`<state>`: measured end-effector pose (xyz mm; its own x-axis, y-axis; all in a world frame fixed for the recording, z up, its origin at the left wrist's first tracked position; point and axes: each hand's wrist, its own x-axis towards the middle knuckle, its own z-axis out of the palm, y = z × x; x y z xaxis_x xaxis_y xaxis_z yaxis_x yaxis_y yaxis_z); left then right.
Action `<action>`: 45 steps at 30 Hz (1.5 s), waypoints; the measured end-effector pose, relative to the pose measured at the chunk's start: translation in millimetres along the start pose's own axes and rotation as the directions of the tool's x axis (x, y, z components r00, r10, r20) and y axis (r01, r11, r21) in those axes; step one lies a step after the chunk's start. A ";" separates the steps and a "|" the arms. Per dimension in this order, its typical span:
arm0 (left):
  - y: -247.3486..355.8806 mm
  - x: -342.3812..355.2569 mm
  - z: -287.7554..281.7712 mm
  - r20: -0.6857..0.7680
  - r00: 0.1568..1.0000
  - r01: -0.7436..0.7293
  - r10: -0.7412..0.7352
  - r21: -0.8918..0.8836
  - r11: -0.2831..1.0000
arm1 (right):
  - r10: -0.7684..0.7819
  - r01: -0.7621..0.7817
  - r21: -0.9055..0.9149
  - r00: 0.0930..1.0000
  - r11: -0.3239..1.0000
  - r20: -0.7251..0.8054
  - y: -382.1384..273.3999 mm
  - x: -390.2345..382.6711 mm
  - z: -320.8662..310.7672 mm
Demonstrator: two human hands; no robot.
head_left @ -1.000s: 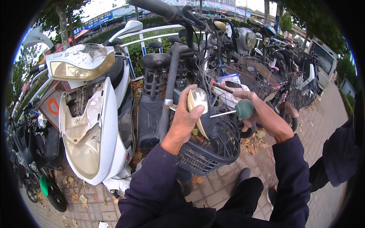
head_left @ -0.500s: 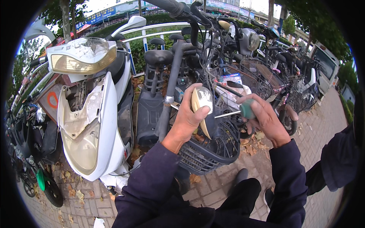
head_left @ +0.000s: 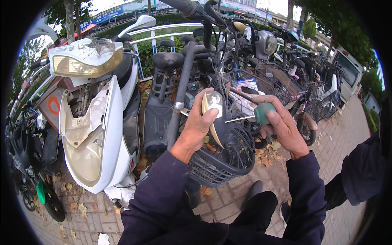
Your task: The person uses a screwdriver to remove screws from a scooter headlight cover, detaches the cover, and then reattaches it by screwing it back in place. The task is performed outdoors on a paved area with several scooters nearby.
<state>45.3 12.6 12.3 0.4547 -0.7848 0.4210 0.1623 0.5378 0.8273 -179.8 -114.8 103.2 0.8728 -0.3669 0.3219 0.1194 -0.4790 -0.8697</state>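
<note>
Between left thumb and fingers, lamp.

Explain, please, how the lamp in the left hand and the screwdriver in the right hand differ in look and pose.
The lamp has a cream rim and dark shell; the screwdriver has a green handle and metal shaft. The lamp is broad and curved; the screwdriver's shaft is thin and straight. The lamp stands roughly upright; the shaft of the screwdriver lies nearly level. Both are held.
</note>
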 end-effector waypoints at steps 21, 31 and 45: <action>4.4 0.5 0.0 0.008 1.000 0.006 -0.006 -0.072 0.997 | -0.020 0.019 -0.071 1.000 0.997 -0.018 0.3 -3.3 2.1; 6.5 -2.9 3.0 -0.013 0.998 -0.059 0.059 0.008 0.998 | 0.246 -0.245 -0.032 0.967 0.969 0.058 -1.3 6.9 -6.5; 4.3 0.1 2.3 -0.002 1.000 -0.024 0.024 0.007 1.000 | 0.103 -0.102 -0.025 0.995 0.994 0.011 3.4 4.6 -2.5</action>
<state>44.0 14.2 16.7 0.4606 -0.7712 0.4395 0.1457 0.5541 0.8196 -176.5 -120.0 102.6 0.8856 -0.4054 0.2268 0.0174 -0.4590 -0.8882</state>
